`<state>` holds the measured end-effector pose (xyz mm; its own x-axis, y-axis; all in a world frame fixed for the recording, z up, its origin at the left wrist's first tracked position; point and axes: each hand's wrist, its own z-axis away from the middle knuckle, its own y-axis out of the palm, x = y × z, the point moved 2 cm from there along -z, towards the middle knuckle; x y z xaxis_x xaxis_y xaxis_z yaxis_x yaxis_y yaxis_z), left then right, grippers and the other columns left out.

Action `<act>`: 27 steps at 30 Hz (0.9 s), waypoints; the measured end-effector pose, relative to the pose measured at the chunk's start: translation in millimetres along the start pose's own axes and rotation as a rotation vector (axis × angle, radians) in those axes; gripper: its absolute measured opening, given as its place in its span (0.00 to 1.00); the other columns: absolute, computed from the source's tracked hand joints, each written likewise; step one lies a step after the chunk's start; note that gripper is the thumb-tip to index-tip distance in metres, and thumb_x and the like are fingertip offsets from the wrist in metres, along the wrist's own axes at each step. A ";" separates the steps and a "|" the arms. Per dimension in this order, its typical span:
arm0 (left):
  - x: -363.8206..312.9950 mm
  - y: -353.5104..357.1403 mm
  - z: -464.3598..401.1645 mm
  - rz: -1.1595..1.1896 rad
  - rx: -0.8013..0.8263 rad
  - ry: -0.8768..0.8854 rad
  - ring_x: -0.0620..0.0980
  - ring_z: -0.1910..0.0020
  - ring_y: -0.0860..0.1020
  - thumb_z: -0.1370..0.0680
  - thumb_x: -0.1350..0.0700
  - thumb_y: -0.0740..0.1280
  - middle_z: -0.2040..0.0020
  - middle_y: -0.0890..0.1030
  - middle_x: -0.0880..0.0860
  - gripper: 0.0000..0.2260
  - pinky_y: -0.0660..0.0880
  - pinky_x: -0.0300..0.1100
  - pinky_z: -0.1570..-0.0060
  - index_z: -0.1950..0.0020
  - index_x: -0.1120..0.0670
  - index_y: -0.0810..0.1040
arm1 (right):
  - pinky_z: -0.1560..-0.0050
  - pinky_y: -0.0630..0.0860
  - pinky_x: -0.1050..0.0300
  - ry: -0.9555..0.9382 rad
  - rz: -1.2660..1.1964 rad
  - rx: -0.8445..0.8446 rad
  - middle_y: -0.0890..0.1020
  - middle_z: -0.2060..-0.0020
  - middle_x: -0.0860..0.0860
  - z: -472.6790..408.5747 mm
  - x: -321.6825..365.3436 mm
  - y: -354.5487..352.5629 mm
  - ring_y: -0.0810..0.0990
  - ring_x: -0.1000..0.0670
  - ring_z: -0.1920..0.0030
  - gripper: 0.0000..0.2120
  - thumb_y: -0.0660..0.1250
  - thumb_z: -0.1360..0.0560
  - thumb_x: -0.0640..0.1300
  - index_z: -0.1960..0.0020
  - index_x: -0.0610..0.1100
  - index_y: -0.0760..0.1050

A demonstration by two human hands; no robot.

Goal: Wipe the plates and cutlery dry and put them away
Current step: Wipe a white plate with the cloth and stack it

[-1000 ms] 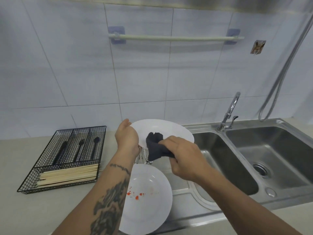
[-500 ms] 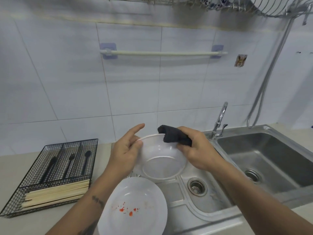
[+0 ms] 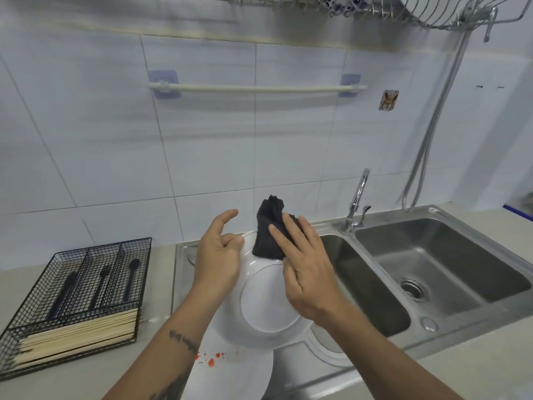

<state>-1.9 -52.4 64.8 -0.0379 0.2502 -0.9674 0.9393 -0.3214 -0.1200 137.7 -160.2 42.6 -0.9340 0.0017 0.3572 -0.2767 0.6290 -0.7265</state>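
Note:
I hold a white plate (image 3: pixel 268 301) tilted above the sink's drainboard, its underside and foot ring facing me. My left hand (image 3: pixel 217 261) grips its left rim with the thumb on the edge and the index finger raised. My right hand (image 3: pixel 305 264) presses a dark cloth (image 3: pixel 266 235) flat against the plate's upper rim with straight fingers. A second white plate (image 3: pixel 230 373) with red spots lies below on the drainboard. A metal utensil tip (image 3: pixel 189 256) shows behind my left hand.
A black wire cutlery basket (image 3: pixel 86 284) with black cutlery and wooden chopsticks (image 3: pixel 78 339) sits on the counter at left. The double steel sink (image 3: pixel 432 269) and tap (image 3: pixel 357 203) are at right. A wire dish rack (image 3: pixel 432 10) hangs overhead, above a towel rail (image 3: pixel 256 88).
The plate has been turned so its underside faces me. My right hand went from gripping the bunched cloth to pressing it flat on the upper rim. The view has tilted up.

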 end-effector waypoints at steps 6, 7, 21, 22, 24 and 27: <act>2.0 -4.3 0.3 0.047 -0.079 -0.081 0.40 0.77 0.68 0.21 0.66 0.62 0.67 0.77 0.48 0.21 0.69 0.30 0.72 0.36 0.43 0.77 | 0.25 0.56 0.41 0.051 -0.062 -0.021 0.55 0.21 0.54 20.1 3.6 1.7 0.47 0.48 0.21 0.29 0.51 0.24 0.43 0.22 0.48 0.61; 0.6 -3.6 0.1 0.047 -0.066 -0.076 0.40 0.77 0.67 0.21 0.66 0.62 0.68 0.75 0.48 0.21 0.69 0.30 0.73 0.36 0.43 0.77 | 0.25 0.57 0.42 0.040 -0.045 -0.022 0.56 0.21 0.54 18.0 5.9 0.9 0.49 0.48 0.21 0.29 0.52 0.24 0.44 0.23 0.48 0.62; -15.1 -17.5 -15.6 0.062 -0.099 -0.002 0.48 0.66 0.73 0.22 0.66 0.62 0.66 0.76 0.54 0.20 0.73 0.41 0.60 0.38 0.43 0.77 | 0.28 0.49 0.30 -0.015 0.163 0.114 0.44 0.20 0.52 -22.1 31.6 2.2 0.40 0.43 0.21 0.36 0.55 0.26 0.50 0.20 0.56 0.47; -12.9 -17.9 -15.3 0.070 -0.121 -0.014 0.48 0.66 0.73 0.23 0.66 0.62 0.67 0.76 0.54 0.20 0.73 0.42 0.61 0.38 0.44 0.77 | 0.28 0.48 0.30 -0.032 0.155 0.123 0.43 0.20 0.52 -19.3 35.5 8.1 0.39 0.44 0.22 0.37 0.56 0.27 0.49 0.20 0.56 0.47; -8.4 -20.1 -13.9 0.079 -0.154 -0.041 0.47 0.67 0.72 0.23 0.66 0.61 0.68 0.74 0.52 0.20 0.72 0.42 0.62 0.38 0.44 0.77 | 0.27 0.47 0.30 -0.053 0.126 0.139 0.43 0.20 0.53 -16.7 40.0 15.4 0.38 0.45 0.22 0.37 0.56 0.27 0.48 0.20 0.55 0.47; -7.1 -28.3 -12.9 0.072 -0.195 -0.057 0.45 0.71 0.70 0.22 0.66 0.62 0.70 0.73 0.49 0.20 0.72 0.38 0.66 0.39 0.44 0.77 | 0.26 0.46 0.33 -0.029 0.053 0.134 0.42 0.21 0.55 -12.6 34.5 15.5 0.37 0.48 0.22 0.35 0.53 0.25 0.50 0.20 0.56 0.46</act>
<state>-23.8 -33.2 78.0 0.0180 0.1788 -0.9837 0.9883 -0.1522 -0.0096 104.0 -140.6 51.1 -0.9536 0.0084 0.3010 -0.2531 0.5190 -0.8164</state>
